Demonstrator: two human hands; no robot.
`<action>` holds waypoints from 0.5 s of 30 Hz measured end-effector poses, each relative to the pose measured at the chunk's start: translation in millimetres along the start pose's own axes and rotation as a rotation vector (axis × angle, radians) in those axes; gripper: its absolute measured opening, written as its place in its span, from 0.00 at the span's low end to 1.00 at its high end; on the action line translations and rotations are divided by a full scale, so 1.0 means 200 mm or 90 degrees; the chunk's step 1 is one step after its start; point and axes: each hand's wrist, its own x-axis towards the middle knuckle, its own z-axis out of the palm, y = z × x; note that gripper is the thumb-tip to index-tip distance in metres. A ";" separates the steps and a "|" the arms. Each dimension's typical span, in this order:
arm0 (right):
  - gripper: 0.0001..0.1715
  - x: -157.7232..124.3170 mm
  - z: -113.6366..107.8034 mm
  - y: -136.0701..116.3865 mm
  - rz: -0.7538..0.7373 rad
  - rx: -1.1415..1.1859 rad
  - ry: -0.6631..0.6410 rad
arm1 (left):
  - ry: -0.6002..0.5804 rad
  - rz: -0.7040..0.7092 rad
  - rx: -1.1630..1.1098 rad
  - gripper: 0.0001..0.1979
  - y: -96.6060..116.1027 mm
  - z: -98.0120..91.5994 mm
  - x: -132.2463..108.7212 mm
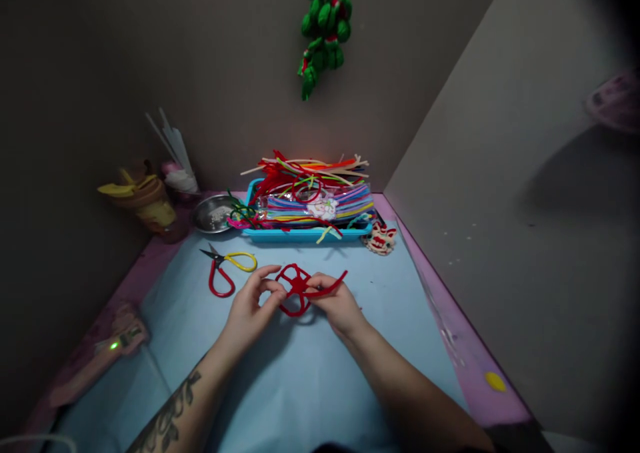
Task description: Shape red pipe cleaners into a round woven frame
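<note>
Between my hands is a red pipe-cleaner wheel (pixel 296 284), a ring with several spokes meeting in the middle. My left hand (pixel 260 299) pinches its left rim between thumb and fingers. From the other side my right hand (pixel 337 304) grips the wheel's right edge, and a loose red pipe-cleaner end (pixel 336 285) sticks out past its fingers to the upper right. The wheel is held just over the blue table cover (pixel 300 386). Scissors (pixel 220 261) with one red and one yellow handle lie spread apart, left of my left hand.
A blue tray (pixel 305 236) full of coloured pipe cleaners stands at the back. To its left are a metal bowl (pixel 213 214) and a pot (pixel 155 206). A pink glue gun (pixel 110 353) with a green light lies front left. A small beaded-looking figure (pixel 380 238) sits right of the tray.
</note>
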 end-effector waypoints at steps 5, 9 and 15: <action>0.08 0.00 0.00 0.00 0.014 -0.013 0.035 | -0.040 0.006 0.019 0.25 0.01 0.00 -0.01; 0.09 0.00 0.00 -0.01 0.011 -0.017 0.026 | -0.034 -0.014 0.009 0.31 0.02 0.00 -0.01; 0.07 0.00 0.00 0.00 0.009 -0.016 0.041 | 0.005 -0.027 0.022 0.37 0.01 0.00 -0.01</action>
